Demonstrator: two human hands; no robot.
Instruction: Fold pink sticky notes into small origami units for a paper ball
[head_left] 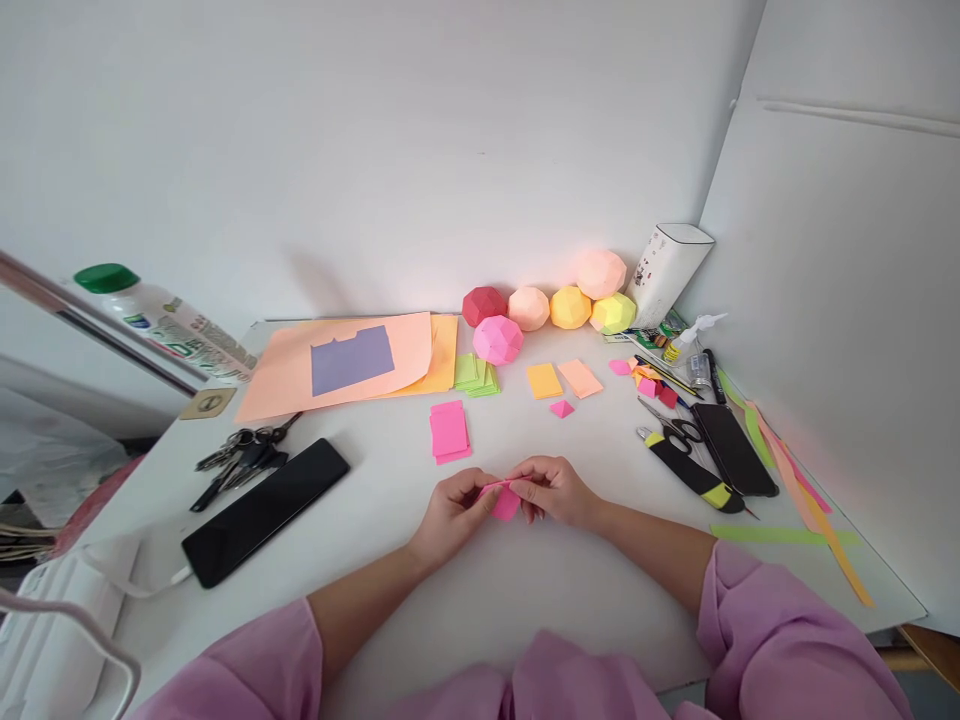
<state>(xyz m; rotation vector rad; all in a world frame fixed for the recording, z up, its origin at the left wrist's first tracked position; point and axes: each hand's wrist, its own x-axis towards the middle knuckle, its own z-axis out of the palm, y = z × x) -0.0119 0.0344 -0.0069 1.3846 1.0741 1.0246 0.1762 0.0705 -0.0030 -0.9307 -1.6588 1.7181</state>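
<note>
Between my two hands is a small pink piece of paper [506,505], partly folded along its top edge. My left hand [457,512] pinches its left side, and my right hand [559,492] pinches the right side, with the fingertips hiding part of it. Beyond my left hand lies a stack of pink paper rectangles [450,432]. A small folded pink piece [562,409] rests on the table above my right hand. Farther back are a yellow-orange paper stack [545,381], a peach paper stack [580,378] and green paper slips [476,375].
Faceted paper balls [499,340] sit along the wall. Scissors [679,430], a utility knife [694,475], a black phone [733,448] and paper strips [787,537] lie right. Keys [247,455], a black power bank or phone [266,512] and large paper sheets [274,372] lie left.
</note>
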